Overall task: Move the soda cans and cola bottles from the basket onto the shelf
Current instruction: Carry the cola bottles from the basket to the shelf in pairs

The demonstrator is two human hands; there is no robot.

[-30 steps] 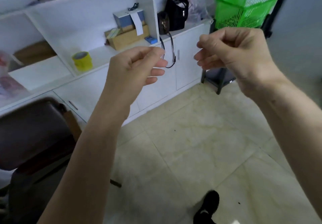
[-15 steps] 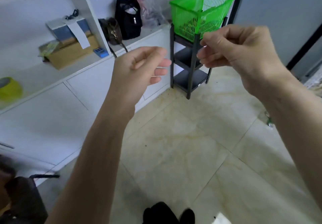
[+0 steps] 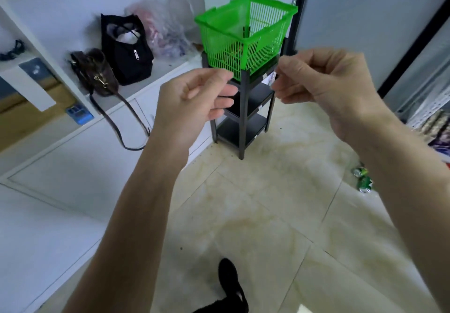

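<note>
A green plastic basket [image 3: 243, 27] stands on top of a narrow black rack [image 3: 243, 117] ahead of me. Its contents show only dimly through the slats, with a dark bottle neck inside. My left hand [image 3: 194, 103] is raised in front of the rack, fingers loosely curled and holding nothing. My right hand [image 3: 321, 86] hovers at the same height just right of the basket, also loosely curled with nothing in it. Two green soda cans [image 3: 362, 178] lie on the floor at the right.
A white cabinet [image 3: 73, 166] runs along the left with a black bag [image 3: 126, 49], a brown handbag [image 3: 95, 74] and a plastic bag on its ledge. A metal shelf unit [image 3: 428, 108] stands at the right edge. Tiled floor lies between; my black shoe [image 3: 229, 278] is below.
The view has swung right and closer to the basket and rack, which now sit centre. Both hands stay raised, curled the same way. The cans on the floor came into view.
</note>
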